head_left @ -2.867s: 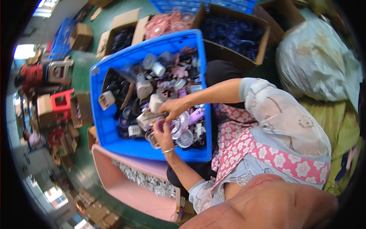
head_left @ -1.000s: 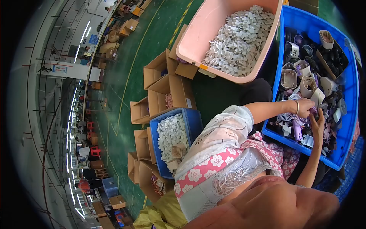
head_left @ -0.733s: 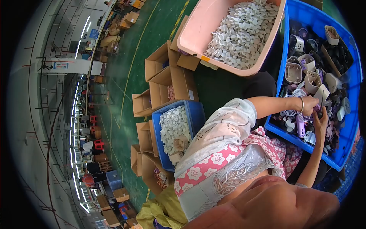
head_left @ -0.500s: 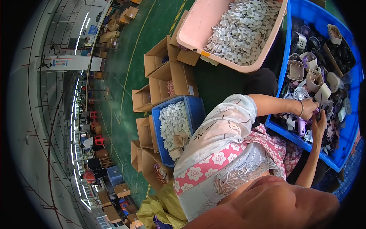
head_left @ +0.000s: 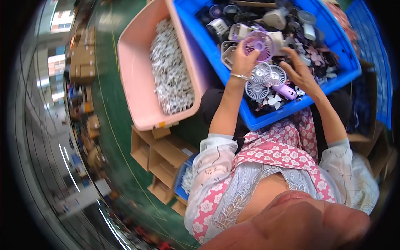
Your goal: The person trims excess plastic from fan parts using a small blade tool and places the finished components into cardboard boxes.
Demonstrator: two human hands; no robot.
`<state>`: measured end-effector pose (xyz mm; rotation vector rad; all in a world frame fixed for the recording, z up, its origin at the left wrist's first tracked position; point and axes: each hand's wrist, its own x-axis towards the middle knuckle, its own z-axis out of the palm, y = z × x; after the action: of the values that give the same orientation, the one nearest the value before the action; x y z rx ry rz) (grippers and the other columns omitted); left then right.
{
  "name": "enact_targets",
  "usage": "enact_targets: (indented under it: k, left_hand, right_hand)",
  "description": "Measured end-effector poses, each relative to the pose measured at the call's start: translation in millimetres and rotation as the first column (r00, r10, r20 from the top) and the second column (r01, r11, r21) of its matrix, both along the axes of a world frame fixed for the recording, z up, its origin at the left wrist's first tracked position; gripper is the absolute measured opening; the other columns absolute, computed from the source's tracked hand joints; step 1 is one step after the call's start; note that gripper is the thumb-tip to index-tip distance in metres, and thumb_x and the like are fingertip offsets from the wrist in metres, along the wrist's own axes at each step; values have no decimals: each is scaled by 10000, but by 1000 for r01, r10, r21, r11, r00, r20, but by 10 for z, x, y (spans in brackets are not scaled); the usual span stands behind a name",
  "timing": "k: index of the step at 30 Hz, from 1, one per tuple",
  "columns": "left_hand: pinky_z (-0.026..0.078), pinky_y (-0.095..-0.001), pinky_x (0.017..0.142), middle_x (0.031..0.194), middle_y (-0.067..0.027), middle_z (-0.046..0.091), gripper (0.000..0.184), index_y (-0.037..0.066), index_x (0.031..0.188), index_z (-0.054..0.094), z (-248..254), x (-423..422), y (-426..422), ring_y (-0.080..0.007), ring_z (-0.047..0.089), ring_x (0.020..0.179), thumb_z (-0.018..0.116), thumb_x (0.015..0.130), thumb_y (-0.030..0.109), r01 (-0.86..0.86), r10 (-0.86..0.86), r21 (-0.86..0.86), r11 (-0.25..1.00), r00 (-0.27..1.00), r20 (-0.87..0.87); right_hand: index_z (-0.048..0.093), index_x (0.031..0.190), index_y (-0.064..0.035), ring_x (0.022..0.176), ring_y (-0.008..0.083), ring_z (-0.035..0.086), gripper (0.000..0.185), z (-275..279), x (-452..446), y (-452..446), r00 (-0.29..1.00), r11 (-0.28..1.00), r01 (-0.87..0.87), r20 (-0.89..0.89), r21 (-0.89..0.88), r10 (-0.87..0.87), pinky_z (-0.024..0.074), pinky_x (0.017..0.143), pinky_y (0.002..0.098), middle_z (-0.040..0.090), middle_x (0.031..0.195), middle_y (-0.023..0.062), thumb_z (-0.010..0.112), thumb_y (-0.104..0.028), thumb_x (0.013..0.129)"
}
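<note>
Workshop, green floor (head_left: 121, 129), far-left background smeared and hard to read. Biggest item: blue bin (head_left: 266, 121), just beyond the person's knees, full of mixed plastic parts. Pink tub (head_left: 137, 75) left of it, tilted in view, heap of small white parts (head_left: 171, 71) along its right side. Blue crate (head_left: 375, 50) at far right, cut by the frame edge. Open boxes (head_left: 162, 158) left and near, below the tub; small blue bin (head_left: 189, 161) beside them, partly behind the sleeve, also with white parts. Pink floral apron (head_left: 283, 154) on the person, near side.

Both hands over the blue bin, apart from each other. Left hand (head_left: 246, 58) clamped on a purple grille (head_left: 266, 48), thumb across it, held up over the pile. Right hand (head_left: 300, 73) just right of the grille, fingers loosely curled, thumb and fingertips parted.

Far side of the pile: pale housing (head_left: 273, 18), plus a white cup (head_left: 309, 31) to its right. White housing (head_left: 218, 27) farther left. Near side: three white grilles (head_left: 260, 71) bunched below the hands, two level, one lower left. Purple handle (head_left: 286, 91) right beside them, lying slanted. White propeller (head_left: 273, 101) near the front wall. Smallest: bracelet (head_left: 240, 76), left wrist.
</note>
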<state>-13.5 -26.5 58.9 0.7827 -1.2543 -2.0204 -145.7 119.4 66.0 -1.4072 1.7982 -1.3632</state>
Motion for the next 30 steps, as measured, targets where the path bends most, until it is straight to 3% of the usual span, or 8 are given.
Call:
enact_targets:
  k: [1,2,3,4,5,8,24,30]
  left_hand:
    - [541,-275,698,1023,-108,554,379,-1,1119,472,159,11,39,-168,589,879,518,747,-58,23,-24,78,997,1000,5]
    - [551,-304,710,1035,-110,546,377,-8,1120,459,108,1,12,-183,589,895,507,751,-66,45,-41,101,994,998,-38]
    - [548,-308,727,1054,-120,538,375,-16,1127,449,145,6,13,-193,589,899,509,760,-67,57,-57,94,994,998,2]
    - [551,-313,727,1050,-125,539,362,-15,1129,446,214,-8,37,-199,589,901,510,775,-61,47,-49,92,995,999,15]
    - [550,-320,734,1050,-130,541,350,-17,1135,443,286,2,61,-205,590,905,506,793,-61,40,-48,87,995,994,97]
    - [542,-337,768,1070,-130,540,346,-17,1148,438,246,-40,42,-210,588,924,484,810,-78,90,-90,82,993,996,1]
    - [509,-368,851,1093,-143,527,377,-21,1174,405,204,1,92,-233,574,973,484,812,-92,142,-143,30,989,990,20]
    - [510,-362,848,1096,-139,528,362,-21,1167,415,214,3,102,-228,575,968,487,818,-82,129,-131,39,991,991,34]
  right_hand:
    - [409,1240,-72,880,182,544,377,320,52,14,951,971,-139,301,196,75,425,785,293,569,979,133,523,-126,885]
    - [418,1262,-66,1009,142,472,383,282,81,10,948,972,-196,279,131,154,370,883,267,511,1127,90,496,-91,888]
    - [416,1282,-63,1081,177,479,411,155,109,-11,971,981,-192,151,17,187,361,927,285,514,1184,112,485,-41,877]
    - [405,1300,-66,1097,211,488,441,213,115,-5,973,976,-206,123,63,198,359,945,297,509,1209,122,481,-19,868]
    - [405,1302,-70,1050,223,522,453,186,140,0,975,983,-179,141,30,173,388,911,303,531,1179,141,489,-17,861]
    - [425,1279,-91,810,292,587,430,88,127,23,990,992,-121,66,-38,124,442,733,373,587,910,201,498,-47,858]
    - [453,1281,-101,635,197,525,430,145,84,34,977,985,-165,141,43,158,436,614,323,603,844,166,498,-46,857]
    - [464,1253,-56,639,215,555,383,226,78,47,973,983,-168,171,80,152,429,607,325,590,787,198,472,-58,870]
